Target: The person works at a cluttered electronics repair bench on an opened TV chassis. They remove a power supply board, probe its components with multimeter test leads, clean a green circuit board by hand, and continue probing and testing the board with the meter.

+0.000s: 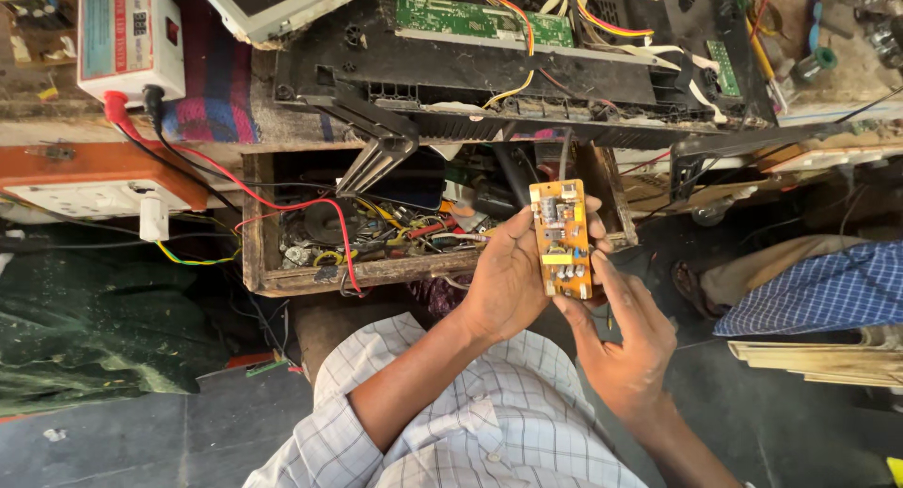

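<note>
A small orange circuit board [561, 236] with a yellow part and several small components stands upright between both hands, above my lap. My left hand [508, 276] cups its left edge and back, fingers wrapped around it. My right hand [621, 342] holds its lower right corner, fingers reaching up along the edge. The board hangs just in front of an open wooden drawer [282, 279].
The drawer is full of tangled wires and parts. Above it, a workbench carries an opened black appliance chassis [527, 74] with a green board. A white test box [130, 39] with red and black leads sits at left. Another person's leg in checked cloth [809, 291] is at right.
</note>
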